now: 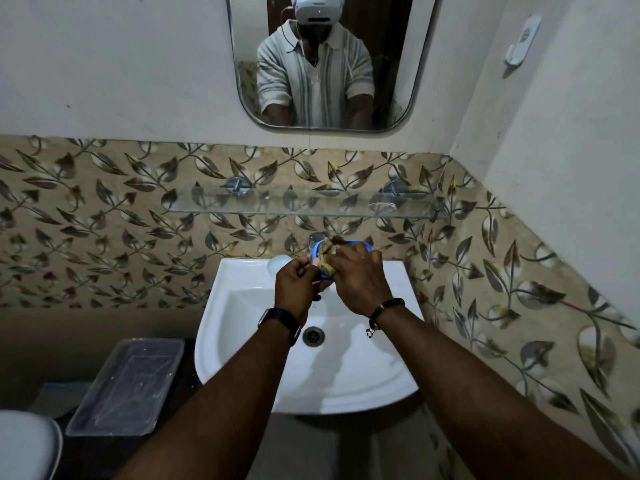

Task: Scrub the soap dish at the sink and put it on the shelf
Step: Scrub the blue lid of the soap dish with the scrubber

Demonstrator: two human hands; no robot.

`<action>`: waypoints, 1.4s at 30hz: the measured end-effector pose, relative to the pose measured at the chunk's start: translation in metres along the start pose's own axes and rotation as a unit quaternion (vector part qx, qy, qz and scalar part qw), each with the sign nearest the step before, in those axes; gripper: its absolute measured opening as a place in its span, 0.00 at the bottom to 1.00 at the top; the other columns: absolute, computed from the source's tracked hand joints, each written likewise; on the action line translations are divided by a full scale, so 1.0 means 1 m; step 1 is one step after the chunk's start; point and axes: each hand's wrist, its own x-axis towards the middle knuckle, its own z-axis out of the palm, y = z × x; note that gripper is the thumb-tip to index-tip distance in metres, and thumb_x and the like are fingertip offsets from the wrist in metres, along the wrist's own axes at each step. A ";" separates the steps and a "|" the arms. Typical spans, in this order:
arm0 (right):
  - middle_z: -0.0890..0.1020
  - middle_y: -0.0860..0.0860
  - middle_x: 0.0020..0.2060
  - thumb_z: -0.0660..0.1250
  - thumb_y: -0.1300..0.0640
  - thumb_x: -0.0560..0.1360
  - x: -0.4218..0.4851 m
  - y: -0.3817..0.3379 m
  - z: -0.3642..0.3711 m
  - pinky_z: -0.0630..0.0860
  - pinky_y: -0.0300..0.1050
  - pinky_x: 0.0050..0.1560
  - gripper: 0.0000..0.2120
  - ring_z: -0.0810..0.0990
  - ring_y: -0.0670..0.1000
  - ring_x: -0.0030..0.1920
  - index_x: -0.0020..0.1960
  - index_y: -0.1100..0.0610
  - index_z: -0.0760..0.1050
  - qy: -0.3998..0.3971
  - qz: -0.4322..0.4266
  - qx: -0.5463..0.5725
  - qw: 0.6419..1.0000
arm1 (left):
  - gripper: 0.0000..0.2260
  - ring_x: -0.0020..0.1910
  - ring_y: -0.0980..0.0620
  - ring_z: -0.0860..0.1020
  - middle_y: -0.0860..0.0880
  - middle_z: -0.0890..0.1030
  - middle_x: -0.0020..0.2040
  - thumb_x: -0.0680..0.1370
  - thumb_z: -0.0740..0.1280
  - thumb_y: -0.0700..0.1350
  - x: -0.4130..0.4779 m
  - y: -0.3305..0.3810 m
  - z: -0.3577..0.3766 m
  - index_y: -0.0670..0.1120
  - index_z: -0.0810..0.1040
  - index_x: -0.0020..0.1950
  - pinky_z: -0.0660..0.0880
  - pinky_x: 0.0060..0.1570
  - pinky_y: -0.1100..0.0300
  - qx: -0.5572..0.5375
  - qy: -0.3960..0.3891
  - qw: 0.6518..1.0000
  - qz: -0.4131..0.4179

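Observation:
Over the back of the white sink [242, 341], my left hand [298, 285] grips the near edge of a blue soap dish [360, 244], which is held tilted and mostly hidden. My right hand [360, 278] holds a brownish sponge [329, 252] and presses it into the dish. A glass shelf [304, 202] is fixed to the tiled wall above the sink, with nothing on it.
A pale bar of soap [278, 262] lies on the sink's back left rim. The tap [317, 239] stands behind the dish. A clear plastic tray [128, 386] sits left of the sink, a toilet lid [24, 445] at bottom left. A mirror [332, 60] hangs above.

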 end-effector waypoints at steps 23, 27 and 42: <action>0.79 0.52 0.45 0.63 0.60 0.70 0.002 0.033 -0.009 0.66 0.56 0.51 0.15 0.73 0.59 0.49 0.54 0.49 0.81 0.062 -0.058 -0.197 0.977 | 0.03 0.40 0.50 0.85 0.44 0.84 0.44 0.81 0.67 0.38 0.011 0.019 -0.016 0.40 0.79 0.52 0.83 0.40 0.56 -0.058 0.058 0.996 0.040; 0.79 0.49 0.47 0.61 0.57 0.71 -0.003 0.008 0.000 0.64 0.54 0.50 0.14 0.73 0.57 0.50 0.51 0.48 0.81 0.058 -0.001 -0.147 0.987 | 0.03 0.40 0.50 0.85 0.45 0.84 0.43 0.81 0.66 0.38 0.009 0.020 -0.012 0.40 0.79 0.52 0.83 0.40 0.57 -0.070 0.077 0.994 0.043; 0.78 0.55 0.53 0.56 0.56 0.75 0.019 -0.010 -0.022 0.67 0.58 0.53 0.22 0.73 0.61 0.56 0.67 0.49 0.74 -0.027 -0.031 -0.200 0.979 | 0.07 0.43 0.47 0.85 0.43 0.85 0.46 0.82 0.65 0.38 0.002 0.025 -0.008 0.37 0.78 0.57 0.83 0.43 0.55 -0.026 0.041 0.997 0.057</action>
